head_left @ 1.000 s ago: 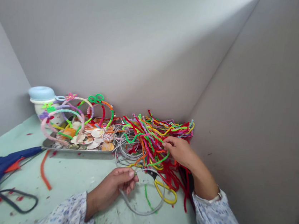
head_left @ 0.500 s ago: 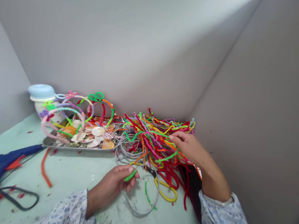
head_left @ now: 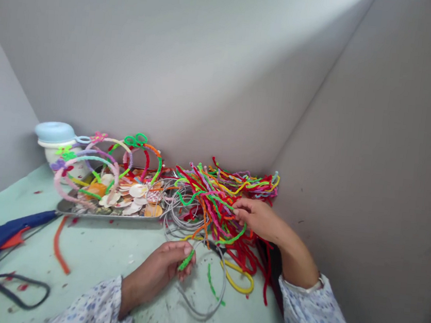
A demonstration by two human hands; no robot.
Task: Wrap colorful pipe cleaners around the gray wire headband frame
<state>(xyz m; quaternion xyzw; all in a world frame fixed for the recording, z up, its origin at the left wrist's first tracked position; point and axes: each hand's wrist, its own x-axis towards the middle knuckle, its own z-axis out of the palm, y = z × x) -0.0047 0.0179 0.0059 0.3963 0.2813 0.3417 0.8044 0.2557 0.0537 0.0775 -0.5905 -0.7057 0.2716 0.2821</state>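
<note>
Partly hidden wire hoop (head_left: 203,317), cropped dark cord (head_left: 25,308)

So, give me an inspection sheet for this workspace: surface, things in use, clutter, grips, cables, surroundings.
Surface: pale green tabletop, scattered with red flecks and dark marks.
Things in use: gray wire loop, green fuzzy piece, multicolored strand pile.
Clutter: yellow-handled scissors, loose orange strand, metal tray of shells.
Grips: left grip holds the wire loop and green piece; right grip pinches a green strand at the pile.
Cables: dark cord looped near the blue glue gun.
Surroundings: gray walls; white jar with light blue lid at back left; no other person seen.
</note>
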